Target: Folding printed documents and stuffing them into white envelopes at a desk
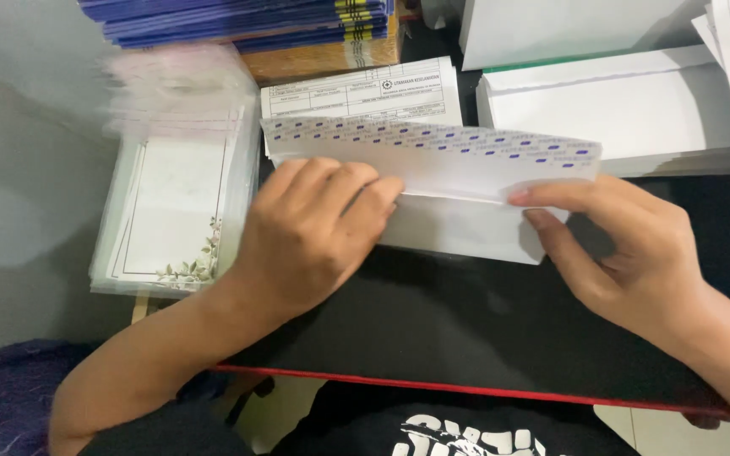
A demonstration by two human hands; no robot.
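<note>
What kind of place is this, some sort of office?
Probably an office or mailing desk: both hands, left hand and right hand, hold a white envelope, beside a stack of envelopes, printed forms and bagged cards.

one view only, from a camera worn on the head, looking steeply down and slightly forward over the person's own chest at the black desk (466,321). it sits close: the forearms enter from the lower left and lower right of the frame, and the desk's red near edge crosses the bottom. stacked paper goods fill the upper part of the frame.
</note>
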